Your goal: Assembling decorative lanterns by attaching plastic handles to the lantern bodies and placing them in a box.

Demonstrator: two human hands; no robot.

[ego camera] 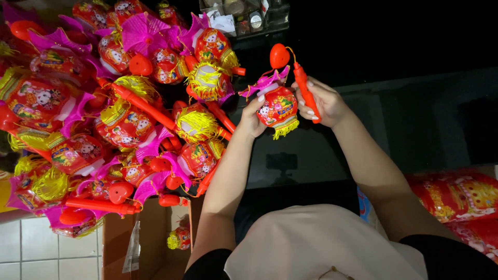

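Observation:
A small red toy lantern (278,108) with a pink petal top and yellow fringe sits between my two hands at the upper middle. My left hand (252,118) grips its left side. My right hand (322,101) grips the red stick handle (305,91) that runs along the lantern's right side. A red heart-shaped piece (279,55) hangs from a thin cord at the handle's tip, above the lantern.
A large heap of matching red, pink and yellow lanterns (104,109) fills the left half. An open cardboard box (150,238) with one lantern inside sits at lower left. Red printed packages (459,199) lie at the right. A dark shelf unit (244,18) stands behind.

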